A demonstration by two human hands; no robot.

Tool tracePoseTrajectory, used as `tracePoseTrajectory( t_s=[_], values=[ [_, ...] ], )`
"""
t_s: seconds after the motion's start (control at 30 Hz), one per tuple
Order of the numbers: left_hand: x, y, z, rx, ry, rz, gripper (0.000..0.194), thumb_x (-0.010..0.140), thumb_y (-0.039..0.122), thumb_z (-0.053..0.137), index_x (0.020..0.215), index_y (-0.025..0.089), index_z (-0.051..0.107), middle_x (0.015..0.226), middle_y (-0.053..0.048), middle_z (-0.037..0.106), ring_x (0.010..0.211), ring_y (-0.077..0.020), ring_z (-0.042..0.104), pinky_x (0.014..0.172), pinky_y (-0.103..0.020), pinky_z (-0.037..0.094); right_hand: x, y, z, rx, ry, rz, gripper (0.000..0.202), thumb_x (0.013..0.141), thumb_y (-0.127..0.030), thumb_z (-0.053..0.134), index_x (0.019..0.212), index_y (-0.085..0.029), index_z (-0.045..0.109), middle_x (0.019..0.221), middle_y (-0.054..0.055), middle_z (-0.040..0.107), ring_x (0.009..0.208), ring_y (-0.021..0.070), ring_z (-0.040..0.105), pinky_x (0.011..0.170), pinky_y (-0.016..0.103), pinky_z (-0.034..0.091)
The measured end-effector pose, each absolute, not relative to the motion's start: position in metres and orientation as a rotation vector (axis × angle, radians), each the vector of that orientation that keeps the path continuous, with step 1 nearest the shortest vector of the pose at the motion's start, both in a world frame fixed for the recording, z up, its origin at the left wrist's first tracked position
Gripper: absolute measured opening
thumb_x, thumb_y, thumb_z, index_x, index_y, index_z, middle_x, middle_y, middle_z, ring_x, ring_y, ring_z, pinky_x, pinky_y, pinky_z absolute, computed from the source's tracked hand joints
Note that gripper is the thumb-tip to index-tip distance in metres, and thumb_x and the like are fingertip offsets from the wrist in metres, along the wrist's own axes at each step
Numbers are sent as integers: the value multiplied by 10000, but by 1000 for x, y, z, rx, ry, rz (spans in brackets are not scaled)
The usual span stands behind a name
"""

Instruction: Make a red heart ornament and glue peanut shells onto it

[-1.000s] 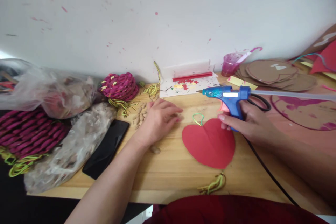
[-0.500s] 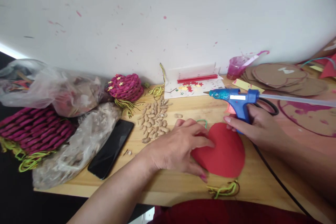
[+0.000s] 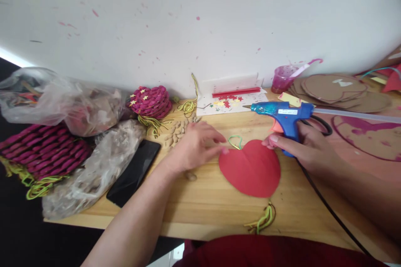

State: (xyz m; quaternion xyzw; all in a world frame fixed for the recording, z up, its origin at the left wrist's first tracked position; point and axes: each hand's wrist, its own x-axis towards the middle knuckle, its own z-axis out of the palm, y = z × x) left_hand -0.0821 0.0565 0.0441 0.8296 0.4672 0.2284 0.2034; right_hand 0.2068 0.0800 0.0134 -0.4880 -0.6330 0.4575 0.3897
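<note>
A red paper heart (image 3: 250,171) lies on the wooden table, with a green cord loop (image 3: 234,142) at its top notch and a yellow-green yarn tassel (image 3: 263,219) below its tip. My right hand (image 3: 308,144) grips a blue hot glue gun (image 3: 291,123), its nozzle pointing left above the table. The thumb and fingertips of that hand meet the heart's upper right edge. At the heart's upper left edge is my left hand (image 3: 200,146), thumb and fingers apart and holding nothing I can see. It covers part of a group of peanuts (image 3: 175,133).
Left lie a black phone (image 3: 134,173), plastic bags (image 3: 94,175) and magenta peanut-covered pieces (image 3: 46,150). Behind, foil stars (image 3: 227,102) rest on white paper (image 3: 206,108). A pink cup (image 3: 281,80) and cardboard cutouts (image 3: 335,87) stand right. A black cable (image 3: 326,206) trails down.
My left hand has moved left and up off the heart, now over the peanuts. The heart has shifted left and slightly up. The glue gun stays in my right hand, almost unmoved.
</note>
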Motion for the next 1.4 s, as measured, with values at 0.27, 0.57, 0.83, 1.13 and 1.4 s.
tracePoseTrajectory(
  t_s=[0.27, 0.57, 0.83, 1.13, 1.4],
  values=[
    [-116, 91, 18, 2239, 2181, 608, 284, 912, 194, 589, 1140, 232, 755, 1253, -99, 710, 1159, -355, 555, 912, -503, 408, 207, 80, 13, -1330, -1644, 1153, 245, 814, -462, 741, 793, -241, 638, 784, 51, 733, 785, 276, 695, 759, 453, 527],
    [-112, 89, 17, 2276, 2064, 648, 210, 909, 176, 605, 960, 251, 795, 1104, -61, 770, 1117, -309, 592, 968, -506, 373, 207, 80, 12, -1300, -1647, 1172, 260, 818, -434, 722, 795, -202, 608, 776, 65, 736, 773, 278, 702, 717, 428, 514],
    [-117, 90, 13, 2092, 1967, 976, 211, 901, 166, 594, 989, 209, 780, 1022, -38, 790, 966, -217, 705, 907, -332, 504, 207, 80, 12, -1252, -1687, 1151, 270, 829, -440, 716, 794, -197, 602, 757, 50, 714, 747, 260, 688, 697, 417, 502],
    [-107, 90, 8, 2298, 1968, 748, 236, 936, 224, 571, 1061, 241, 769, 1173, -56, 755, 1135, -306, 599, 1008, -507, 383, 208, 80, 12, -1239, -1719, 1134, 256, 847, -415, 709, 798, -185, 609, 765, 56, 718, 725, 227, 672, 670, 380, 494],
    [-104, 90, 13, 2169, 1986, 925, 211, 909, 228, 580, 943, 239, 788, 1001, -57, 782, 1032, -278, 640, 976, -464, 418, 205, 80, 15, -1251, -1674, 1164, 260, 827, -414, 715, 802, -182, 602, 753, 58, 726, 717, 224, 679, 670, 377, 500]
  ],
)
